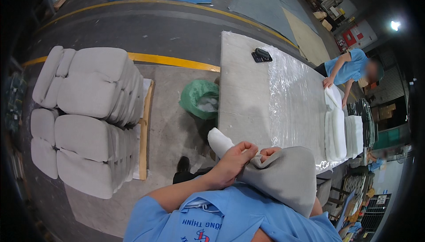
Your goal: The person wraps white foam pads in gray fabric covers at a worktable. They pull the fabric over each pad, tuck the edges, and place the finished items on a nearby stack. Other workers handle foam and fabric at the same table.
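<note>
A grey fabric cushion cover [283, 175] is bunched up against my chest, its gathered edge toward the left. My left hand [234, 160] pinches that edge between thumb and fingers. Close beside it, my right hand [268, 152] grips the same edge; most of this hand and its wrist are hidden behind the fabric. A rounded end of white padding [219, 142] sticks out just beyond my left hand, at the table's near left corner. Whether the padding touches the hand, I cannot tell.
Ahead stands a grey table [245, 87] partly under clear plastic film, with a small black device [262, 55] on it. A co-worker [349, 67] handles white padding [335, 127] at its right. Grey cushions [88, 82] are stacked on a pallet at left, near a green-lined bin [195, 98].
</note>
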Action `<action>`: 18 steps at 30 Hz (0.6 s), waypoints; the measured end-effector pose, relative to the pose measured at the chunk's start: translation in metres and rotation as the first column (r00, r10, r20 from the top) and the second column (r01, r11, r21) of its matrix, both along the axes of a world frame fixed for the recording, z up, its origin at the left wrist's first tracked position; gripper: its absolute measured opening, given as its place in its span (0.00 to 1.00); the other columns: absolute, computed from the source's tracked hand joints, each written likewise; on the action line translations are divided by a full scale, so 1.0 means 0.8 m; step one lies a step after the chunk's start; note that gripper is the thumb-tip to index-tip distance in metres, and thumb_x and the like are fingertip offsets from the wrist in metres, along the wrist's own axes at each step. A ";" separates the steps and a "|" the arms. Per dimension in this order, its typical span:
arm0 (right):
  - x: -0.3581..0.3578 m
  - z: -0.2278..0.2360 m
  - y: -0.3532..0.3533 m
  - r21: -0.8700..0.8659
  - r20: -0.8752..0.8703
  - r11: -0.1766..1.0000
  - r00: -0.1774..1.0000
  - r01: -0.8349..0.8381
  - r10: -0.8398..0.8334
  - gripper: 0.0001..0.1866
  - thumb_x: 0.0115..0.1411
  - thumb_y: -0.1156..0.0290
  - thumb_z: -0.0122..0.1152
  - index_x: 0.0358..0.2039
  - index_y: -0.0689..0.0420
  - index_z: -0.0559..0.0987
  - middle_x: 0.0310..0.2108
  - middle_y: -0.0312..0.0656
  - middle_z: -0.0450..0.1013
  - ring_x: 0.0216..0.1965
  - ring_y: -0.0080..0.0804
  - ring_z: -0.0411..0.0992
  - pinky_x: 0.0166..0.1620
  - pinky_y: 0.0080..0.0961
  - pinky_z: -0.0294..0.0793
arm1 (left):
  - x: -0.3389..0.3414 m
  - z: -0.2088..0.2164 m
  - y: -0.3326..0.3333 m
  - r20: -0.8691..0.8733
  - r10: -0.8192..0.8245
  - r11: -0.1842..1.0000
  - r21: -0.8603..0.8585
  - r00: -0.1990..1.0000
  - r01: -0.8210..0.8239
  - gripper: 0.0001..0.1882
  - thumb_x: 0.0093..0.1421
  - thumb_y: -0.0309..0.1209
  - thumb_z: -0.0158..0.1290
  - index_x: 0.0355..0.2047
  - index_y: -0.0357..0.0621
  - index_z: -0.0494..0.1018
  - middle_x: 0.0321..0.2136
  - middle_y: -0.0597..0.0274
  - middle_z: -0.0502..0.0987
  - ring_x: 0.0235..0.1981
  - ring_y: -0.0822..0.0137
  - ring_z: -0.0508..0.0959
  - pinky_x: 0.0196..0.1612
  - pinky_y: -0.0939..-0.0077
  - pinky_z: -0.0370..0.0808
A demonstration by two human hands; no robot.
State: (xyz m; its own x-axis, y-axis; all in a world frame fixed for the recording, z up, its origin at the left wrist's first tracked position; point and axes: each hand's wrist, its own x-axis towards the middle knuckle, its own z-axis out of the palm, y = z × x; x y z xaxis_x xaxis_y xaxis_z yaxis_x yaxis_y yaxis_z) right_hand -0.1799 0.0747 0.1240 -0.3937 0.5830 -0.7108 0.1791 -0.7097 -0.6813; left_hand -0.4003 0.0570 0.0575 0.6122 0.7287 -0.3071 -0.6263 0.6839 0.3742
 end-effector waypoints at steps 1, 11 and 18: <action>-0.014 0.006 0.001 0.052 0.054 0.998 0.998 -0.020 0.017 0.10 0.67 0.64 0.67 0.37 0.58 0.83 0.29 0.31 0.78 0.29 0.16 0.75 0.32 0.17 0.73 | -0.013 0.005 -0.005 0.040 -0.053 0.996 -0.074 0.998 0.056 0.12 0.75 0.37 0.54 0.49 0.42 0.75 0.42 0.66 0.80 0.44 0.75 0.78 0.50 0.77 0.75; -0.148 0.057 0.028 0.457 0.686 0.630 0.700 -0.628 0.200 0.11 0.63 0.64 0.68 0.31 0.60 0.84 0.26 0.40 0.78 0.27 0.24 0.76 0.33 0.24 0.75 | -0.054 -0.059 -0.037 -0.084 0.189 0.975 -0.103 0.978 -0.197 0.12 0.77 0.39 0.49 0.46 0.46 0.76 0.38 0.69 0.80 0.39 0.76 0.77 0.47 0.77 0.75; -0.174 0.004 0.060 0.706 0.561 0.358 0.791 -0.612 0.246 0.09 0.60 0.69 0.70 0.36 0.61 0.82 0.32 0.44 0.78 0.33 0.27 0.77 0.37 0.24 0.76 | -0.054 -0.120 -0.003 -0.649 0.505 0.855 0.285 0.569 -0.433 0.17 0.79 0.38 0.43 0.37 0.40 0.74 0.26 0.71 0.71 0.28 0.78 0.67 0.33 0.76 0.68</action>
State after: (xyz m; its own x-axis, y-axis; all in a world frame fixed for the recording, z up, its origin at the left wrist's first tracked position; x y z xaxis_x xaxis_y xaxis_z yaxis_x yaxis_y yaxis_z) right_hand -0.3189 0.1230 0.1272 -0.6483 0.7523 -0.1174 0.5944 0.4037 -0.6955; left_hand -0.4436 0.0543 -0.0387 -0.1816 0.8955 -0.4064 -0.3915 0.3133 0.8652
